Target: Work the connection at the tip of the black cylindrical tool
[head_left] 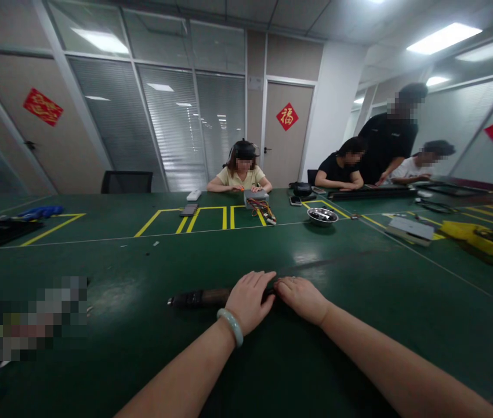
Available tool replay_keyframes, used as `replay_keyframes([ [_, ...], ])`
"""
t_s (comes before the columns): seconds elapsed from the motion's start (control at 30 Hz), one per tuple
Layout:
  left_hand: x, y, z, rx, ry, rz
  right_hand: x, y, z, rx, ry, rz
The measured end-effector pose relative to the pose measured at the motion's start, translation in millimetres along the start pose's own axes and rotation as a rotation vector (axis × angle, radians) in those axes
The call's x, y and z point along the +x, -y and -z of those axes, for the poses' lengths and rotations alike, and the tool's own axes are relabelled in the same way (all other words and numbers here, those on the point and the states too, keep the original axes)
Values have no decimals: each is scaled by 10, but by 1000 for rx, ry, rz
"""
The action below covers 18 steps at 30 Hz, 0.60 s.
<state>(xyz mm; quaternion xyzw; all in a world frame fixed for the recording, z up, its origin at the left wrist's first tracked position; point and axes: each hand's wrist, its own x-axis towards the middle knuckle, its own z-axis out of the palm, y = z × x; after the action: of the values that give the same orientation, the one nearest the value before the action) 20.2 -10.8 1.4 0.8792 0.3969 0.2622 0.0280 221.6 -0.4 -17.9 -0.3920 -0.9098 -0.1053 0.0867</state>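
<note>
A dark electric screwdriver (205, 298) lies on its side on the green table in front of me, its metal tip pointing left. My left hand (250, 299), with a pale bangle at the wrist, is laid over the rear part of the tool, fingers bent round it. My right hand (302, 299) is closed just right of it, at the tool's tail end. A dark piece shows between the two hands, but the fingers hide what exactly the right hand grips.
Across the green table (142, 348), a person sits behind a grey power supply unit (256, 199) with loose wires. A metal bowl (322, 217) holds small parts. At right lie a silver box (410, 230) and a yellow bag (481, 238). Several people are at the far right.
</note>
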Motion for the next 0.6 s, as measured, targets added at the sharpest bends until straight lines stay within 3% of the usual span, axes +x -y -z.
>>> replay_keyframes([
  [0.2, -60, -55, 135, -63, -7, -149, 62, -39, 13, -13, 22, -11],
  [0.37, -125, -18, 211, -110, 16, -209, 4, -241, 208, 7, 86, -235],
  [0.47, -137, 11, 223, -125, 35, -212, -284, -548, 345, -16, 72, -335],
  [0.6, -122, 31, 213, -148, 120, -228, -1083, -1228, 377, 30, 143, -618],
])
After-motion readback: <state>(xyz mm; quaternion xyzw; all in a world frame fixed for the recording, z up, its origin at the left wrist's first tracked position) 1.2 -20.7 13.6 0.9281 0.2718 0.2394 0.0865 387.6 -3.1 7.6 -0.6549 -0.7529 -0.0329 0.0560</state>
